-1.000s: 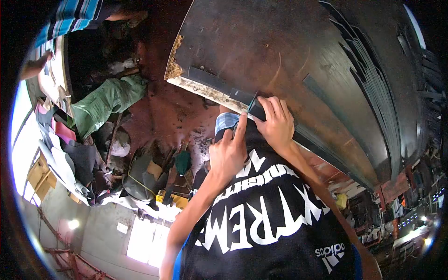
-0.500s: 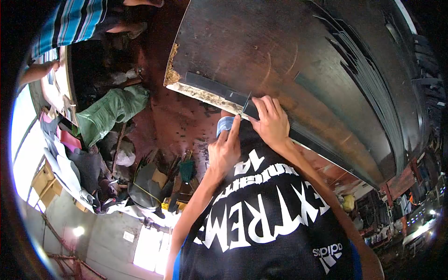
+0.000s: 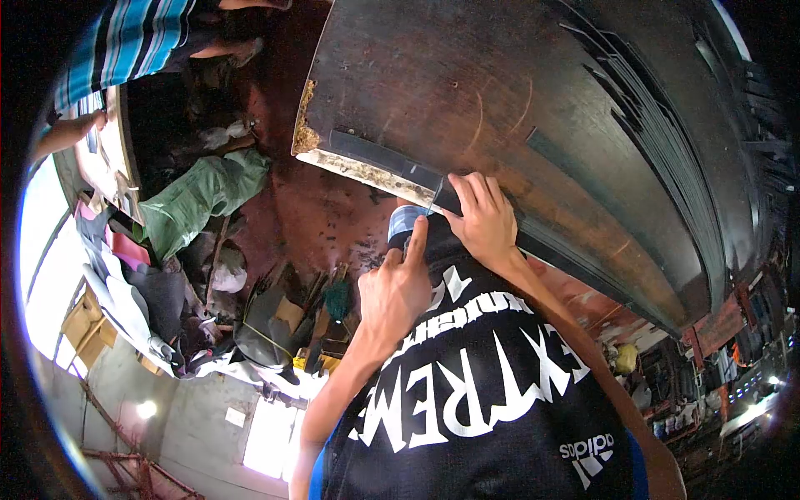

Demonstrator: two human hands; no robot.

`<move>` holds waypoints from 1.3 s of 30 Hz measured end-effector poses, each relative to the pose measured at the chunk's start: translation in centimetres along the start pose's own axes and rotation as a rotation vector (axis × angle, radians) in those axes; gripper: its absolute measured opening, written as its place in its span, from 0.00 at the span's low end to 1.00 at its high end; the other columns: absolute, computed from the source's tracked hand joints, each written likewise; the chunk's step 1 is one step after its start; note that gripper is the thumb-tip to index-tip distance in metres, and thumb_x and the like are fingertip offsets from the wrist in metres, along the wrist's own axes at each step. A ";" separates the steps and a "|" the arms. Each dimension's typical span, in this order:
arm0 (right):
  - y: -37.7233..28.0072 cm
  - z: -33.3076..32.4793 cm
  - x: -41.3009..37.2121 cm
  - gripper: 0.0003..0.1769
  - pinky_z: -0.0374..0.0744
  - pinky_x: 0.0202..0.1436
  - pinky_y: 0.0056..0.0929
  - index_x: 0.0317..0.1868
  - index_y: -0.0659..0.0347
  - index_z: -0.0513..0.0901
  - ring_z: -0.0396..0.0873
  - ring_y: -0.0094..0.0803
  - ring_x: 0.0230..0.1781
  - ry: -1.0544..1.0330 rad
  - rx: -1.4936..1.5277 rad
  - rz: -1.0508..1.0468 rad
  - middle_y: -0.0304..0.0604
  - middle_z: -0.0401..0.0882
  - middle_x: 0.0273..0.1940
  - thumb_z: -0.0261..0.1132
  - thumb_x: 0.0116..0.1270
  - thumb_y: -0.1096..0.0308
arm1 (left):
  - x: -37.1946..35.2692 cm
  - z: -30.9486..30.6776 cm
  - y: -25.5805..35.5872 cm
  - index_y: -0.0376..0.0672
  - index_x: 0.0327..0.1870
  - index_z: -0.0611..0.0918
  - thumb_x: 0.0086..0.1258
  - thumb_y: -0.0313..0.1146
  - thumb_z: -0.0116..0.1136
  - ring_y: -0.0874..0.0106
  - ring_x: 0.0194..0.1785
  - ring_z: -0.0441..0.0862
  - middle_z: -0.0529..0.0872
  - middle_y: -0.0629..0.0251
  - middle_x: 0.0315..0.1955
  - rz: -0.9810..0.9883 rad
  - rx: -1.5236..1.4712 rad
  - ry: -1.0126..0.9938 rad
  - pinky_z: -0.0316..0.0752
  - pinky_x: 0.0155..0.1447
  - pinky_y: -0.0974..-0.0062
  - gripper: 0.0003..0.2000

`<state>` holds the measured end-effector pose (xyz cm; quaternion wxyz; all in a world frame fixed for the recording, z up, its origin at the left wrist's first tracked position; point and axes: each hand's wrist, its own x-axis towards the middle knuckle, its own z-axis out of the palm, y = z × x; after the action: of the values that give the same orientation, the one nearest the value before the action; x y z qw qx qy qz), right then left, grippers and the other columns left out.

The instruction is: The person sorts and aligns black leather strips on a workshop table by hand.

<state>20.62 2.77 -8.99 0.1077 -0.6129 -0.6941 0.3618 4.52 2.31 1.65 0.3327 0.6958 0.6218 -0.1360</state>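
A dark flat strip (image 3: 379, 155) lies along the pale, worn front edge of the brown work table (image 3: 400, 75). My right hand (image 3: 483, 218) presses down on the strip by the edge, its fingers bent together over it. Just below the edge is my left hand (image 3: 396, 287), closed with the index finger stretched forward. It grips a thin blade-like tool (image 3: 430, 208), which shows only as a narrow line near that fingertip; the rest is hidden in the hand. The tip is beside the right thumb, where the strip meets the edge.
A pile of long dark strips (image 3: 667, 158) lies on the table's right side. At left are a green sack (image 3: 204, 196) and scattered sheet scraps (image 3: 125, 283). Another person in a striped blue garment (image 3: 125, 42) is at upper left.
My left hand has drawn back toward my body, and its fingertip has come down off the table edge. The right hand keeps pressing in the same place.
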 end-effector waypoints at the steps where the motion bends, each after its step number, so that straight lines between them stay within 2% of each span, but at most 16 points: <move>1: 0.1 0.1 0.0 0.36 0.79 0.53 0.35 0.60 0.62 0.76 0.75 0.39 0.52 0.012 -0.006 -0.015 0.42 0.74 0.49 0.76 0.50 0.61 | 0.1 0.0 0.0 0.54 0.72 0.70 0.63 0.30 0.58 0.55 0.17 0.82 0.83 0.52 0.23 -0.001 0.007 -0.004 0.76 0.20 0.57 0.32; 3: 0.2 0.0 -0.1 0.36 0.79 0.53 0.35 0.60 0.62 0.76 0.75 0.39 0.52 0.016 -0.006 -0.028 0.42 0.74 0.49 0.76 0.50 0.61 | 0.4 -0.1 0.2 0.53 0.73 0.69 0.63 0.31 0.59 0.55 0.18 0.82 0.83 0.51 0.23 0.000 0.019 -0.005 0.76 0.20 0.57 0.33; 5: 0.1 -0.2 0.2 0.34 0.79 0.48 0.36 0.58 0.62 0.78 0.76 0.42 0.47 0.058 0.025 -0.035 0.43 0.77 0.47 0.76 0.48 0.65 | 0.7 -0.4 0.6 0.53 0.73 0.69 0.62 0.31 0.59 0.55 0.18 0.82 0.83 0.51 0.23 0.001 0.034 -0.006 0.76 0.20 0.58 0.33; 9: 0.2 -0.3 0.2 0.34 0.79 0.49 0.36 0.58 0.63 0.78 0.77 0.42 0.47 0.028 0.001 -0.044 0.42 0.77 0.47 0.76 0.48 0.65 | 1.3 0.2 1.4 0.49 0.75 0.67 0.58 0.30 0.60 0.55 0.17 0.81 0.83 0.52 0.23 -0.037 0.048 -0.089 0.76 0.20 0.57 0.37; 12: 0.2 -0.2 0.2 0.35 0.79 0.49 0.35 0.58 0.63 0.78 0.76 0.42 0.47 0.032 0.020 -0.055 0.43 0.76 0.47 0.76 0.47 0.65 | 1.1 2.0 -0.2 0.47 0.75 0.67 0.55 0.29 0.60 0.59 0.16 0.80 0.80 0.56 0.21 0.001 0.043 -0.029 0.76 0.20 0.60 0.39; 15: 0.2 -0.3 0.6 0.35 0.78 0.50 0.36 0.58 0.62 0.78 0.76 0.42 0.47 0.045 -0.012 -0.052 0.42 0.76 0.47 0.77 0.46 0.67 | 1.1 6.4 -2.9 0.48 0.73 0.71 0.57 0.25 0.59 0.65 0.14 0.77 0.75 0.64 0.21 0.139 -0.001 0.199 0.76 0.20 0.66 0.35; 16: 0.0 -0.2 0.3 0.35 0.78 0.50 0.36 0.58 0.61 0.78 0.76 0.42 0.47 0.024 -0.024 -0.026 0.42 0.76 0.47 0.77 0.45 0.67 | 1.2 8.1 -4.2 0.48 0.73 0.71 0.57 0.25 0.59 0.65 0.14 0.77 0.75 0.64 0.21 0.137 -0.005 0.204 0.76 0.20 0.66 0.35; 17: 0.0 0.0 0.2 0.36 0.79 0.50 0.33 0.58 0.58 0.78 0.75 0.38 0.48 0.007 -0.074 -0.016 0.39 0.74 0.47 0.78 0.45 0.62 | 1.5 9.7 -5.5 0.47 0.72 0.72 0.58 0.25 0.59 0.65 0.14 0.76 0.75 0.64 0.22 0.208 -0.067 0.278 0.75 0.20 0.66 0.35; 18: 0.0 0.0 0.1 0.36 0.79 0.50 0.33 0.58 0.58 0.78 0.75 0.38 0.48 0.005 -0.084 -0.015 0.39 0.74 0.47 0.78 0.45 0.62 | 2.0 9.4 -5.5 0.47 0.72 0.72 0.58 0.26 0.60 0.64 0.14 0.75 0.75 0.64 0.23 0.280 -0.130 0.352 0.75 0.20 0.66 0.34; 20: -0.1 0.0 0.2 0.35 0.79 0.49 0.34 0.57 0.59 0.78 0.75 0.39 0.47 0.045 -0.063 -0.024 0.40 0.74 0.46 0.78 0.46 0.63 | 1.2 8.5 -4.3 0.49 0.72 0.72 0.59 0.26 0.61 0.63 0.16 0.77 0.75 0.63 0.24 0.247 -0.159 0.368 0.76 0.20 0.65 0.34; 22: 0.0 -0.1 0.2 0.35 0.79 0.49 0.34 0.57 0.59 0.78 0.75 0.40 0.47 0.052 -0.058 -0.033 0.40 0.74 0.46 0.77 0.46 0.63 | 0.7 4.3 -1.9 0.51 0.73 0.71 0.64 0.25 0.60 0.59 0.19 0.79 0.81 0.58 0.24 0.057 -0.127 0.147 0.76 0.21 0.61 0.32; 24: -0.2 -0.2 0.3 0.34 0.79 0.49 0.35 0.57 0.59 0.78 0.75 0.40 0.47 0.068 -0.048 -0.052 0.41 0.74 0.47 0.77 0.47 0.63 | 0.6 2.1 -0.9 0.54 0.73 0.71 0.65 0.27 0.59 0.58 0.18 0.81 0.82 0.55 0.23 0.029 -0.112 0.137 0.76 0.22 0.60 0.32; 26: -0.5 -0.2 0.4 0.30 0.78 0.47 0.40 0.54 0.61 0.80 0.77 0.45 0.46 0.073 0.022 0.016 0.45 0.76 0.45 0.77 0.48 0.66 | 0.0 1.0 -0.5 0.54 0.73 0.70 0.66 0.29 0.59 0.56 0.19 0.81 0.82 0.53 0.22 0.001 -0.070 0.051 0.76 0.22 0.58 0.31; 31: -0.4 -0.1 0.4 0.29 0.78 0.48 0.40 0.54 0.61 0.80 0.76 0.45 0.46 0.094 0.024 -0.006 0.45 0.76 0.45 0.76 0.50 0.67 | -0.2 0.5 -0.5 0.53 0.73 0.70 0.66 0.30 0.58 0.55 0.19 0.82 0.82 0.52 0.22 -0.010 -0.055 0.015 0.77 0.23 0.57 0.30; 36: -0.2 -0.1 0.3 0.29 0.78 0.48 0.39 0.55 0.62 0.79 0.76 0.45 0.46 0.073 0.029 -0.007 0.44 0.76 0.44 0.76 0.50 0.67 | 0.0 -0.3 0.1 0.54 0.76 0.65 0.64 0.29 0.59 0.52 0.22 0.83 0.84 0.49 0.27 -0.057 -0.033 -0.110 0.77 0.24 0.55 0.35; 39: 0.0 -0.3 0.1 0.32 0.78 0.50 0.35 0.57 0.61 0.78 0.74 0.41 0.46 0.043 0.001 -0.053 0.42 0.73 0.44 0.75 0.51 0.63 | 0.9 1.7 0.4 0.54 0.76 0.63 0.62 0.29 0.60 0.51 0.23 0.83 0.84 0.47 0.28 -0.044 0.003 -0.059 0.77 0.25 0.55 0.37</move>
<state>20.82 2.97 -8.82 0.1324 -0.6019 -0.7075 0.3458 5.50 1.93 -0.07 0.3469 0.6781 0.6267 -0.1646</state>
